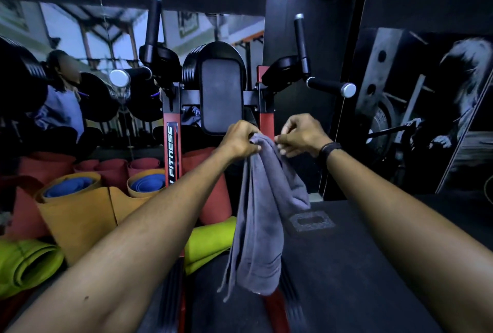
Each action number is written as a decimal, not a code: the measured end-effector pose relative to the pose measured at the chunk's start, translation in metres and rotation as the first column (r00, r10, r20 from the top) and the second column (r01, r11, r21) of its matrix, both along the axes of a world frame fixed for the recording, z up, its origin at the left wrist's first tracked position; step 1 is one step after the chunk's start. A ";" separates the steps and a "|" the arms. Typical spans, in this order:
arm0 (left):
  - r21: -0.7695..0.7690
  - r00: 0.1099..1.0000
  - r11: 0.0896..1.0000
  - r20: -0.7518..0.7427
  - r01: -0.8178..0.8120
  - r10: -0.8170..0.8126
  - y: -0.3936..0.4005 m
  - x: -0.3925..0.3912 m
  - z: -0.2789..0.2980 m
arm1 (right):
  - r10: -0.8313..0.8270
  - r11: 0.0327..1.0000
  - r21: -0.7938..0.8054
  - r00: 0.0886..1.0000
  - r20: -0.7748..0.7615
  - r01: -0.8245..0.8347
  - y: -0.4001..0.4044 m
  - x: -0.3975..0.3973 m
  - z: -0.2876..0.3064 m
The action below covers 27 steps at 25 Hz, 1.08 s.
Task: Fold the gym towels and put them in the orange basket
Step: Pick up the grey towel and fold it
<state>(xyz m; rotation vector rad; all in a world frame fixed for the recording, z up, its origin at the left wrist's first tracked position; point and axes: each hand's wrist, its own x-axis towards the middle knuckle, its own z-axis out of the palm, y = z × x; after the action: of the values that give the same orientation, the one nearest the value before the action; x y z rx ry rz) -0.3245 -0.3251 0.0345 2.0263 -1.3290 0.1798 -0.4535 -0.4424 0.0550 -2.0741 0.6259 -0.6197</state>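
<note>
At the far left, a mirror (66,39) on the wall reflects a person and the room behind. Below it, rolled mats crowd the floor: a green mat (26,266) lies at the lower left, red mats (48,164) stand behind it, and two orange mats (77,215) with blue cores stand upright beside them. Another green mat (208,239) lies nearer the middle, against the foot of a red and black machine (172,151) lettered "FITNESS". The machine's black back pad (221,95) stands upright at its centre, with chrome-capped handles (153,23) rising on either side of it.

In front of the pad, both bare arms reach forward. The left hand (238,139) grips the top of a grey towel (262,215), its fingers curled tight round the bunched upper edge. The towel hangs straight down from that grip, crumpled and unfolded, its lower end dangling above the machine's base and touching nothing that can be made out. Just beside it, the right hand (301,135) has its fingers curled, with the fingertips meeting the towel's top edge in what looks like a pinch. A black band (329,150) sits on the right wrist.

Beneath the right arm runs a dark floor (346,266). On the far right wall is a black and white mural (432,108) of a long-haired figure.
</note>
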 end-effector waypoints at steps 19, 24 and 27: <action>-0.300 0.906 0.904 -0.384 -0.304 0.178 0.028 0.067 0.020 | 0.188 0.908 -0.330 0.955 -0.229 -0.258 -0.035 -0.025 -0.045; -0.277 0.897 0.924 -0.422 -0.264 0.130 0.036 0.090 0.002 | 0.192 0.936 -0.337 0.951 0.241 -0.104 -0.045 -0.022 -0.019; -0.267 0.874 0.934 -0.479 -0.239 0.086 0.035 0.088 0.006 | 0.177 0.975 -0.189 0.919 0.352 -0.115 -0.041 -0.021 -0.013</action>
<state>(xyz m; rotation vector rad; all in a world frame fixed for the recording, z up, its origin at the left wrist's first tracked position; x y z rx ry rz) -0.2365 -0.2900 0.0401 1.7578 -0.7716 -0.0150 -0.4742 -0.4836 0.0421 -2.0574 0.2060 -0.9692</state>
